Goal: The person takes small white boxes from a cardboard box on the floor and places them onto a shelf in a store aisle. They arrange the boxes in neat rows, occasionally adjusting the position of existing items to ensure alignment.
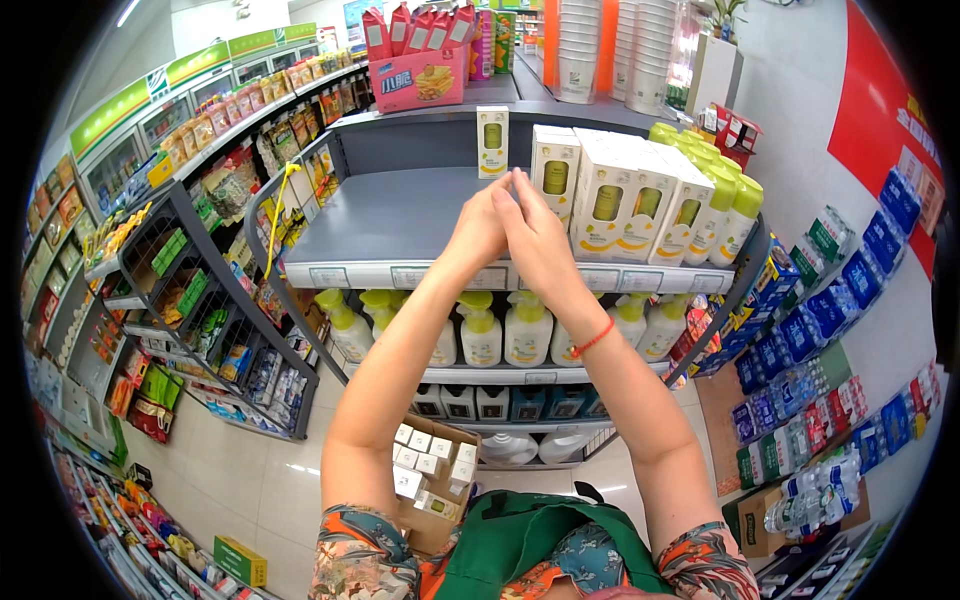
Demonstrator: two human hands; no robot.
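Observation:
My left hand [481,225] and my right hand [541,241] meet at the fingertips over a grey metal shelf [375,217]. Whether anything is held between the palms is hidden. Just beyond the fingertips, a slim white box [493,142] with a green-bottle window stands upright near the shelf's back. A matching white box [556,174] stands right of my right fingers, and more boxes [606,206] are grouped beside it. White bottles with lime-green caps [724,187] line the right end of this shelf.
Pump bottles [480,330] fill the tier below. An open carton [424,525] of white boxes sits on the floor near my left elbow. Stacked cups [577,52] and a pink snack carton [417,81] top the unit. A snack rack [217,322] stands left.

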